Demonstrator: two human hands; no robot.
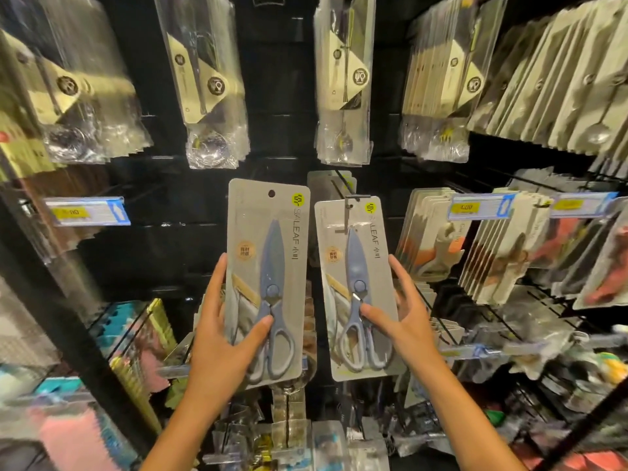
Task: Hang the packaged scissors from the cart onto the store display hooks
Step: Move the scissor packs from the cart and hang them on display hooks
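Two grey card packs of blue-grey scissors are held up in front of a black display wall. My left hand [222,338] grips the left pack [268,253] by its lower part, thumb across the scissor handles; its hang hole near the top is free. My right hand [404,321] grips the right pack [355,266] the same way. A metal display hook [351,198] meets the top of the right pack near its hang hole. More grey packs [331,185] hang behind on that hook.
Rows of bagged cutlery [210,79] hang on hooks above. Carded kitchen tools [503,253] fill hooks to the right, with blue and yellow price tags [479,207]. Coloured packs [136,334] hang lower left. Small bagged goods [289,423] sit below my hands.
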